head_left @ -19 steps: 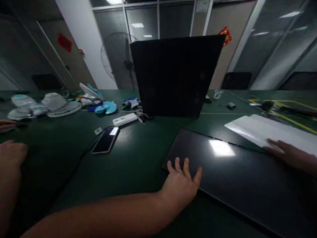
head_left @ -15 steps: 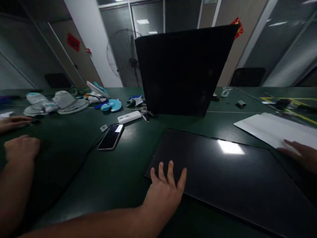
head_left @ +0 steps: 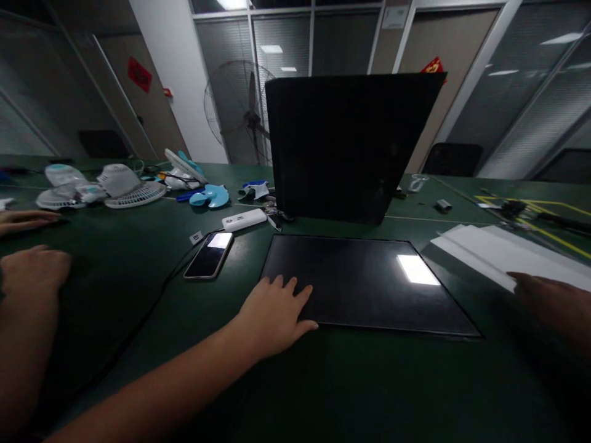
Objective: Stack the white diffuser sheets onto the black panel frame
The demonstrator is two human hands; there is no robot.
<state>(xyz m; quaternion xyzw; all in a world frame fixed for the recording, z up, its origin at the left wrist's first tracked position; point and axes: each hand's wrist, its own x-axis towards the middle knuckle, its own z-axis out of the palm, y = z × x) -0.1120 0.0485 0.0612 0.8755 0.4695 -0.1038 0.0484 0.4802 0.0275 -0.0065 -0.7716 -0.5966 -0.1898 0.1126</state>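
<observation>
resting with wide-spread left hand (head_left: 272,317) on left end of dark panel (head_left: 364,283); touching white sheets (head_left: 494,249), right of panel, with right hand (head_left: 547,301), cannot tell if gripping; beyond panel, clear cup (head_left: 418,183).

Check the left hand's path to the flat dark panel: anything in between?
Nothing visible. The left hand already has its fingers over the near-left part of the dark panel, apparently touching it. The phone lies left of the panel, the white sheets to its right; neither is in between.
</observation>
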